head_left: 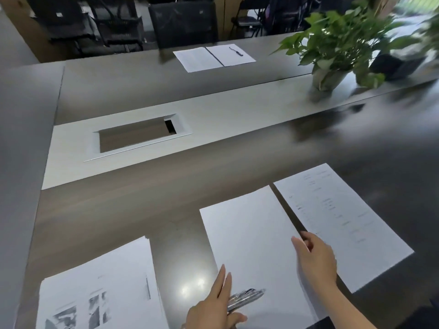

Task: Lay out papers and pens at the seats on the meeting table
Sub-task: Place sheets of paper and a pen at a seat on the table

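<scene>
On the near side of the table (142, 210) lie a blank sheet (251, 241) and, to its right, a printed sheet (339, 222). My right hand (316, 260) rests with its fingertips on the blank sheet's right edge. My left hand (211, 307) holds a bundle of pens (247, 298) over the blank sheet's lower left part, two fingers stretched out. A stack of printed papers (99, 288) sits at the near left. Across the table, two sheets (209, 58) lie side by side with a black pen (236, 51) on the right one.
A potted green plant (337, 51) stands at the far right on the table's pale centre strip, which has a rectangular cable opening (135, 138). A dark object (396, 65) sits behind the plant. A black chair (183, 22) faces the far seat.
</scene>
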A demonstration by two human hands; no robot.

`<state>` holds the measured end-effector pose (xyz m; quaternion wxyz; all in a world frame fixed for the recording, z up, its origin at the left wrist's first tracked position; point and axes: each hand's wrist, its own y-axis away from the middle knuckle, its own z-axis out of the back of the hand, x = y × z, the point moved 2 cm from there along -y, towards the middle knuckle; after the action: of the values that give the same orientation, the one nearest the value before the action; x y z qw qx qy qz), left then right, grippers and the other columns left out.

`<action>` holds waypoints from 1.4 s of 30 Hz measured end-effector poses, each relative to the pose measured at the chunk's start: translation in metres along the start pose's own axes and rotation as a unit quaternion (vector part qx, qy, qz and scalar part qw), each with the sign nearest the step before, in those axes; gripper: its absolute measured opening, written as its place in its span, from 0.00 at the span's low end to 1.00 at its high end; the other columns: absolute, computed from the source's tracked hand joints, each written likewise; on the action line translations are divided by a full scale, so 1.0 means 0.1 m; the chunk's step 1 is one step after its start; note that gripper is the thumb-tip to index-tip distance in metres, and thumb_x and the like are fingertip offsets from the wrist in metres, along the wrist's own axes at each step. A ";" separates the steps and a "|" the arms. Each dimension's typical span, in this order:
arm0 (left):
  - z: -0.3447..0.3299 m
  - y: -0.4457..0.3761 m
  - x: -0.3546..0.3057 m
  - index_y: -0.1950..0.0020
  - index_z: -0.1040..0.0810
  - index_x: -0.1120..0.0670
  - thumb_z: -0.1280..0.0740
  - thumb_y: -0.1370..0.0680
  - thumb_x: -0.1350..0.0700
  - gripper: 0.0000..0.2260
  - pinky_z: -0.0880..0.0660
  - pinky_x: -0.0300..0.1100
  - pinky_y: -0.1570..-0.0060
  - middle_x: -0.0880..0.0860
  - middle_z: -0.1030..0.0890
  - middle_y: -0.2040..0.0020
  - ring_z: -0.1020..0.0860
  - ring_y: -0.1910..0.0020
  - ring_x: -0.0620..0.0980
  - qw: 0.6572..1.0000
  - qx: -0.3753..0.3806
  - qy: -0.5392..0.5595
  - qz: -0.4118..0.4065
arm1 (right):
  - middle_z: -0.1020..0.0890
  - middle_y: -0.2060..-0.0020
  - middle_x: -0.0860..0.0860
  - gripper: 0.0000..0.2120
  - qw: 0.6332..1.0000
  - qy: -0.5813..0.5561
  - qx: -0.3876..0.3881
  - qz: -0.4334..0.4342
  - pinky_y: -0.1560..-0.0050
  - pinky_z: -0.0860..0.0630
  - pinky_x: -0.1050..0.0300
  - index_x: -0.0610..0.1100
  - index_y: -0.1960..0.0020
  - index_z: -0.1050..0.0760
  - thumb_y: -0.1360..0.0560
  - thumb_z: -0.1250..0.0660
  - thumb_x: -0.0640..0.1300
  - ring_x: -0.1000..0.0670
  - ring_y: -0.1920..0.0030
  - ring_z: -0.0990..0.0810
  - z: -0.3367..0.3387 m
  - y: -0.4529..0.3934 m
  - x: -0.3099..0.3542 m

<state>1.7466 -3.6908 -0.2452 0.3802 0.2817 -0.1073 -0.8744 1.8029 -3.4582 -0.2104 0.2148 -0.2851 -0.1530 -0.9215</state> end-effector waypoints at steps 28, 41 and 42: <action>-0.39 -0.23 -0.03 0.31 0.30 0.44 0.44 0.38 0.29 0.38 0.70 0.27 0.72 0.41 0.61 0.15 0.25 0.83 0.31 0.986 -0.154 -0.043 -0.041 | 0.37 0.27 0.48 0.28 0.939 0.259 0.028 0.226 0.28 0.60 0.49 0.55 0.24 0.56 0.22 0.60 0.62 0.50 0.25 0.54 -0.33 0.03 -0.60; 0.10 0.08 -0.38 0.54 0.19 0.30 0.36 0.32 0.23 0.16 0.27 0.26 0.69 0.44 0.16 0.59 0.20 0.71 0.35 0.819 -0.151 0.527 0.171 | 0.19 0.48 0.56 0.17 0.981 -0.079 0.086 0.158 0.43 0.36 0.68 0.56 0.46 0.25 0.28 0.43 0.63 0.62 0.46 0.28 -0.14 0.55 0.09; 0.12 0.09 -0.36 0.56 0.18 0.39 0.31 0.24 0.36 0.09 0.29 0.28 0.76 0.49 0.18 0.66 0.25 0.80 0.40 0.777 -0.138 0.580 0.204 | 0.18 0.58 0.58 0.07 0.967 -0.175 0.140 0.117 0.50 0.32 0.72 0.59 0.55 0.23 0.29 0.37 0.59 0.63 0.54 0.25 -0.15 0.70 0.25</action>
<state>1.7651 -3.6710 -0.2169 0.5746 0.6514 0.1999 -0.4534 1.8106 -3.5325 -0.1963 0.3292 -0.4249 -0.2815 -0.7949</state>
